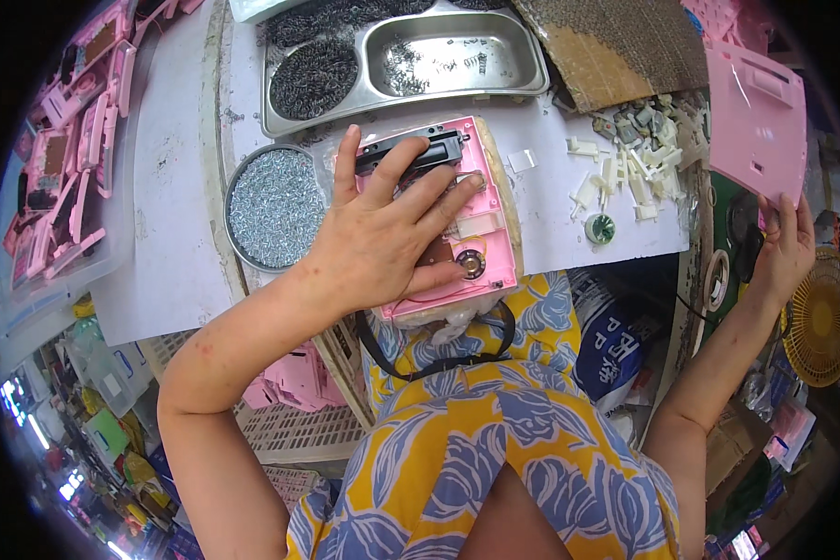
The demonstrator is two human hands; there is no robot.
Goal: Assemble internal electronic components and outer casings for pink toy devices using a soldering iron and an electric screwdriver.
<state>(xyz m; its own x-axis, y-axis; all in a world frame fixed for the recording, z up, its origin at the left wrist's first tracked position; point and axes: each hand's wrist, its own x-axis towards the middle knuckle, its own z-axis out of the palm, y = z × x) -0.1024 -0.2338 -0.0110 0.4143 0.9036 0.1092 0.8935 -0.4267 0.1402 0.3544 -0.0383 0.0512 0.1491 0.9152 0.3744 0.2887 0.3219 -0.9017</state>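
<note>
My left hand (383, 219) lies with fingers spread over an open pink plastic housing (501, 257) on the work surface in front of me. Inside the housing are a black plastic part (448, 149) along the far side, a small round speaker-like part (470, 264) by my thumb, and a white block (479, 224). Out to the right, my right hand (786, 245) grips the lower edge of a flat pink plastic cover panel (756, 121), holding it upright. That panel has a small dark slot near its bottom. My left hand hides part of the housing's inside.
A round tray of small silvery screws (275, 207) stands left of the housing. Beyond it sits a metal tray (453, 91) with dark springs. White plastic parts (639, 173) and a green-topped round piece (599, 229) lie right. A clear bin (112, 201) holds pink housings at far left.
</note>
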